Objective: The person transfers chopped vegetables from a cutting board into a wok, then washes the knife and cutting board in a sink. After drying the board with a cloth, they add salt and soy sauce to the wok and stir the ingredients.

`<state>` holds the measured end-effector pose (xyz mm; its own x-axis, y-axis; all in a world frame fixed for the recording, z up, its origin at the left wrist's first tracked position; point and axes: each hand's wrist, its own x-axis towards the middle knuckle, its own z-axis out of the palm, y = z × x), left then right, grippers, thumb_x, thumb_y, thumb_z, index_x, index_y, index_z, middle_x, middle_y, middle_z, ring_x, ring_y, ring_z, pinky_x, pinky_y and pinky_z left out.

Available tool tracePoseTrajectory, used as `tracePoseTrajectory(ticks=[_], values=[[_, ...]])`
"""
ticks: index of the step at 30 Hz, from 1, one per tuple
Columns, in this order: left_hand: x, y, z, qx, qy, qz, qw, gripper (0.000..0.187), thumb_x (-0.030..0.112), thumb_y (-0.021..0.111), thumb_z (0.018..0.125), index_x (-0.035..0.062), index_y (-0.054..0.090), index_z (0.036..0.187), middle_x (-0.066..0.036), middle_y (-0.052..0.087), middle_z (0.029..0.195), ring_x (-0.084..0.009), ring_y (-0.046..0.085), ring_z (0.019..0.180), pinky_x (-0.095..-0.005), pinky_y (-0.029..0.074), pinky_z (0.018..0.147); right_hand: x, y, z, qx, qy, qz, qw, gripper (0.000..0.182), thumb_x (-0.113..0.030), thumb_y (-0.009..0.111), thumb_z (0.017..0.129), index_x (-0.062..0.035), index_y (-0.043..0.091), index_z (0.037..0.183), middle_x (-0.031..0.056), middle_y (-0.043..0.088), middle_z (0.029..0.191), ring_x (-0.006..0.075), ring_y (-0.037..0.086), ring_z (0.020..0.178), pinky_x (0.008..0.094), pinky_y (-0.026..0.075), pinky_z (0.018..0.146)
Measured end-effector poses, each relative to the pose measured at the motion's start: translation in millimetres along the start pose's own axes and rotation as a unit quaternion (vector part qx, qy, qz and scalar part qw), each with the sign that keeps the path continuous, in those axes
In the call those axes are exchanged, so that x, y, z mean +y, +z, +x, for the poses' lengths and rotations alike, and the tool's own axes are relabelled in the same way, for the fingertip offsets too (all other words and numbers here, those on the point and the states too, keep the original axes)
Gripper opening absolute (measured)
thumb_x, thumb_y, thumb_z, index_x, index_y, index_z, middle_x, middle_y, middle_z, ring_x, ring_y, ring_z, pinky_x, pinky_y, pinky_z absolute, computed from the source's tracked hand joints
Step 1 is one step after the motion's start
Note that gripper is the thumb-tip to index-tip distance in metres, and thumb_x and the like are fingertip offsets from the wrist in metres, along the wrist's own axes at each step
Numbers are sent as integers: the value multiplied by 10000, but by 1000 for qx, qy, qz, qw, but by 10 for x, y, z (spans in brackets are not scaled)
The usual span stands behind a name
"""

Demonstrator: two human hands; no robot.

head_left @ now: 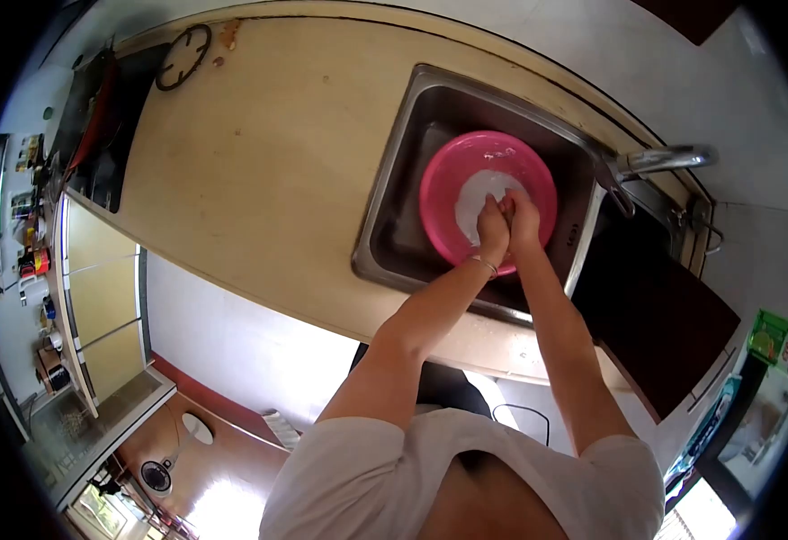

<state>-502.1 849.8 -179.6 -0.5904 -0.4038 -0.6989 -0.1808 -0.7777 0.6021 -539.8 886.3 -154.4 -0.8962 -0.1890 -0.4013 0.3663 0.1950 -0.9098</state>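
A pink basin (439,184) stands in the steel sink (403,193), with a white patch (473,193) at its bottom, cloth-like or cloudy. Over this patch, inside the rim, my left hand (494,232) and my right hand (525,221) are side by side, almost touching. The fingers of both are curled in and closed. What they grip is hidden between them, and I cannot tell what it is. A thin bracelet (483,263) circles my left wrist.
A chrome faucet (668,160) rises at the sink's right rim. Leftward runs a beige counter (268,153), with a black ring-shaped stand (183,57) by the stove (129,126). On the right are a dark board (673,328) and a green packet (779,342).
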Motion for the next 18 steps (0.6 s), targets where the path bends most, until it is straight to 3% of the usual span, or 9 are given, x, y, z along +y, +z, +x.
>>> tracePoseTrajectory(ticks=[2, 7, 9, 10, 11, 13, 14, 16, 18], values=[[190, 1, -31, -11, 84, 185, 979, 408, 336, 290, 892, 8, 522, 962, -119, 591, 840, -280, 547, 792, -339, 413, 733, -123, -66, 121, -56, 174, 223, 958, 176, -168, 510, 765, -40, 532, 645, 38, 497, 618, 123, 484, 628, 249, 372, 559], [944, -151, -302, -73, 285, 377, 878, 410, 337, 313, 880, 18, 521, 1034, -187, 574, 924, -349, 526, 845, -356, 409, 743, -1052, -206, -138, -196, -2, 70, 978, 182, -179, 462, 781, -63, 528, 656, 42, 527, 663, 158, 522, 658, 249, 419, 609], [912, -433, -285, -63, 443, 620, 644, 423, 352, 322, 876, 11, 508, 1043, -187, 556, 973, -324, 518, 890, -370, 410, 750, -864, -312, -47, -209, -60, 92, 972, 186, -188, 463, 782, -55, 543, 678, 49, 542, 676, 166, 533, 688, 252, 429, 629], [694, -592, -262, -68, 444, 620, 643, 423, 352, 322, 876, 11, 508, 1043, -187, 556, 973, -324, 518, 890, -370, 410, 750, -284, -467, 180, -81, -92, -261, 958, 185, -197, 469, 782, -40, 560, 747, 65, 568, 740, 173, 542, 730, 263, 434, 656], [468, -736, -158, -106, 450, 572, 678, 423, 356, 328, 873, 15, 510, 1043, -189, 546, 993, -305, 515, 908, -376, 413, 751, 12, -477, 275, 63, -110, -573, 810, 212, -207, 475, 782, -24, 578, 816, 81, 594, 804, 181, 550, 771, 274, 439, 683], [838, -562, -32, -120, 485, 502, 706, 422, 360, 333, 869, 18, 512, 1042, -191, 537, 1013, -286, 512, 926, -382, 416, 751, -301, -246, 32, 25, -238, -521, 819, 316, -194, 426, 813, 13, 550, 1018, 59, 563, 912, 192, 532, 811, 272, 415, 720], [1062, -542, -387, -209, 285, 369, 859, 415, 368, 345, 865, 28, 521, 1024, -179, 544, 1006, -268, 526, 906, -376, 426, 736, -567, -60, -451, -50, -224, -344, 911, 335, -172, 439, 814, 4, 502, 1092, 54, 544, 956, 174, 513, 858, 262, 406, 747], [1196, -575, -657, -293, -68, 76, 951, 410, 394, 371, 851, 38, 519, 994, -177, 548, 996, -264, 551, 844, -360, 453, 655, -794, 152, -894, -114, -216, -150, 958, 380, -150, 452, 814, -6, 455, 1166, 49, 525, 1000, 157, 494, 905, 252, 397, 773], [1157, -804, -509, -346, 40, 171, 922, 403, 391, 384, 847, 34, 529, 967, -177, 565, 939, -276, 562, 797, -369, 456, 630, -871, 421, -1186, -169, -126, -134, 968, 468, -104, 502, 788, -19, 380, 1232, 49, 500, 1038, 115, 449, 967, 228, 372, 805]])
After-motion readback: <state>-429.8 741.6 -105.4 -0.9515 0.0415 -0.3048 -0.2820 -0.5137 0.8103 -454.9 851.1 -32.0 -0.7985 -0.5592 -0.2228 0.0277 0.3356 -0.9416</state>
